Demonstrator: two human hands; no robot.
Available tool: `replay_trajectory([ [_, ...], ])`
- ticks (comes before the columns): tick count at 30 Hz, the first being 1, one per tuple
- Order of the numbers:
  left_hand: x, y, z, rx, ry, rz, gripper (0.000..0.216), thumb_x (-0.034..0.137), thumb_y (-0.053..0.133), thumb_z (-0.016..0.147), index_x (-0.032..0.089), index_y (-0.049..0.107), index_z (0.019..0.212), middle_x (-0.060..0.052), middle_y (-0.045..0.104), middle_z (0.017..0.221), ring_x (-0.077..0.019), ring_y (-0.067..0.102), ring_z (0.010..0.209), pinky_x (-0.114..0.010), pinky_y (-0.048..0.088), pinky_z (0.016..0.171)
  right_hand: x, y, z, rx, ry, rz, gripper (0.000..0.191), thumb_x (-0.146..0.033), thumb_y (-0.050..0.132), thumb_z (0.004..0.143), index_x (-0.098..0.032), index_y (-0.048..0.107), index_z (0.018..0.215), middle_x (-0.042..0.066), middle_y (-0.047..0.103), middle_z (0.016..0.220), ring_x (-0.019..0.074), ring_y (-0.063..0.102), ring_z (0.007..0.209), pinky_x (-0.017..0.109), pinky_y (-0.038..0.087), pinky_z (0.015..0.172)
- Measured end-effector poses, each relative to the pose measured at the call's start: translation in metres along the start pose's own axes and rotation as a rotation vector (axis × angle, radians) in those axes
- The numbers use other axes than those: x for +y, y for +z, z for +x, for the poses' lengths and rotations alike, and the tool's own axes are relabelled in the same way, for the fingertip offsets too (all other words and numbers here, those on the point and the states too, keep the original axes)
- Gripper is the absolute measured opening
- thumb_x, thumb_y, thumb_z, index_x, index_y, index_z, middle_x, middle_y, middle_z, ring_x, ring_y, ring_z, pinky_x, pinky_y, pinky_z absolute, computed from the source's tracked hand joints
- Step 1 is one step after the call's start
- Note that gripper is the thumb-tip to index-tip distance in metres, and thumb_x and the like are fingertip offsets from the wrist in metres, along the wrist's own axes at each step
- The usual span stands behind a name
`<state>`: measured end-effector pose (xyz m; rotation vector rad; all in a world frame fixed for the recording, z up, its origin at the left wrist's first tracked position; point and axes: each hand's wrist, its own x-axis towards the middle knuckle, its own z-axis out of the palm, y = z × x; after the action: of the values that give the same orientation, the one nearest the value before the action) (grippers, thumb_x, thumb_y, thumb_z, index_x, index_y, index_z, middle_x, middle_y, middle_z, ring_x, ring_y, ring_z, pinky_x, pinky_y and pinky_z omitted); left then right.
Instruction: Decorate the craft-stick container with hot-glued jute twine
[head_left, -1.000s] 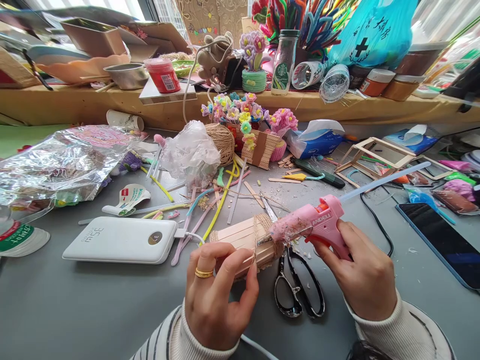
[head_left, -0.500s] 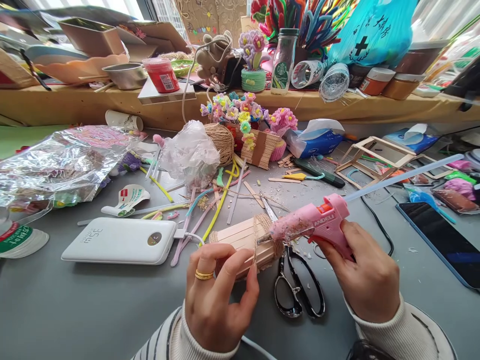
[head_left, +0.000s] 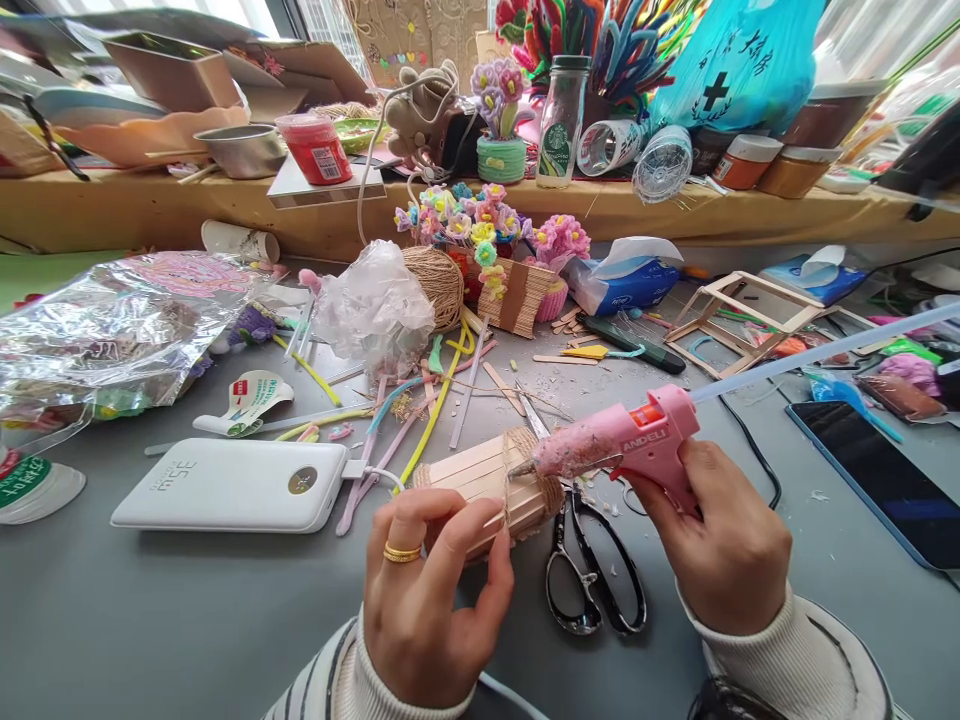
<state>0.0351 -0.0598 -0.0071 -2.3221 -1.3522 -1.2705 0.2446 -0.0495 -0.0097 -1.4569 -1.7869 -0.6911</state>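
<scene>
A small barrel-shaped piece of wooden craft sticks (head_left: 474, 468), bound with twine (head_left: 507, 490), lies on its side on the grey table. My left hand (head_left: 435, 605) is closed at its near side, thumb and index finger pinching the twine against the sticks. My right hand (head_left: 731, 535) is wrapped around the handle of a pink hot glue gun (head_left: 600, 440). Its nozzle points left, at or just above the twine band; contact is hard to make out. A long translucent glue stick (head_left: 817, 350) sticks out of the gun's back. Black-handled scissors (head_left: 592, 570) lie beneath the gun.
A white power bank (head_left: 232, 487) with a cable lies to the left, a phone (head_left: 877, 480) to the right. Behind are pipe cleaners, a twine ball (head_left: 433, 285), a crumpled plastic bag (head_left: 375, 305), a wooden frame (head_left: 742, 320) and a crowded ledge (head_left: 450, 215).
The view has shifted slightly, moving the scene left. The glue gun has tilted a little, and its glue stick now reaches the right edge. Both hands keep their holds.
</scene>
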Motion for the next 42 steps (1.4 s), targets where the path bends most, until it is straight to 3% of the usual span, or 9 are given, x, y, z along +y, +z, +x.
replay_trajectory([
  [18,-0.0042,-0.0009,0.0000,0.017,0.051,0.057,0.026,0.007,0.065,0.065,0.015,0.060,0.089,-0.006,0.051,0.083,-0.0166,0.050,0.074,-0.030,0.043,0.069,-0.0004,0.0015,-0.0022,-0.023,0.047,0.031,0.025,-0.033,0.054,0.081,-0.011,0.052,0.093,0.002,0.056,0.064,0.0122,0.053,0.055,0.022,0.041,0.051],
  [42,-0.0017,-0.0004,-0.0009,0.005,0.017,0.038,0.028,0.006,0.064,0.065,0.015,0.059,0.091,-0.006,0.052,0.083,-0.0168,0.050,0.074,-0.031,0.043,0.070,-0.0011,-0.0041,-0.0046,-0.034,0.026,0.080,0.018,-0.029,0.054,0.081,-0.015,0.051,0.091,0.000,0.054,0.065,0.0109,0.052,0.055,0.021,0.041,0.051],
])
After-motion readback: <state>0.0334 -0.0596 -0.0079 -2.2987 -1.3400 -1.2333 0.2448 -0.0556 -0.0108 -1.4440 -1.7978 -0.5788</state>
